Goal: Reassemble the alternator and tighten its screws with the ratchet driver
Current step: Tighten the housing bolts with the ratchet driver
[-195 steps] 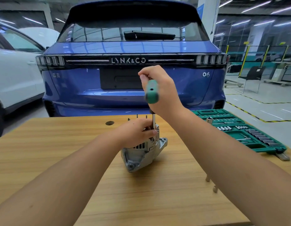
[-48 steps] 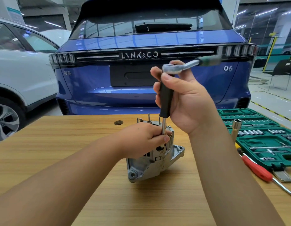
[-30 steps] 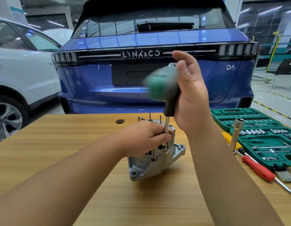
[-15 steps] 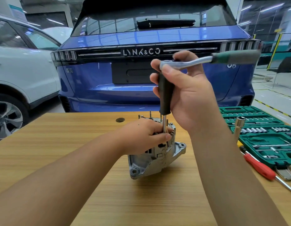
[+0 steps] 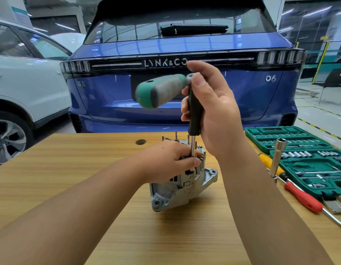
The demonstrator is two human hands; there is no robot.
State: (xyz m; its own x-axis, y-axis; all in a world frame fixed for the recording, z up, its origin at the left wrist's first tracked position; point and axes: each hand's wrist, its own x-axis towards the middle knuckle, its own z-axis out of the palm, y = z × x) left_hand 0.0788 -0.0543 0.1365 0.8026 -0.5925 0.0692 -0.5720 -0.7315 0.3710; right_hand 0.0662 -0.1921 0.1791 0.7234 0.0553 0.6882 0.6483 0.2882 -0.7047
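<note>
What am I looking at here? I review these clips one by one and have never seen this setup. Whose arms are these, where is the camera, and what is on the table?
There is no machine: a person wears the camera on the head, so it looks down along both bare arms. The left hand steadies a silver alternator standing on the wooden table. The right hand grips the black shaft of a ratchet driver, its tip set down into the alternator's top; its green handle sticks out to the left, blurred. To the right lie an open green socket set, a red-handled screwdriver and a yellow-handled tool, partly hidden. Behind the table are a blue car and a white car.
</note>
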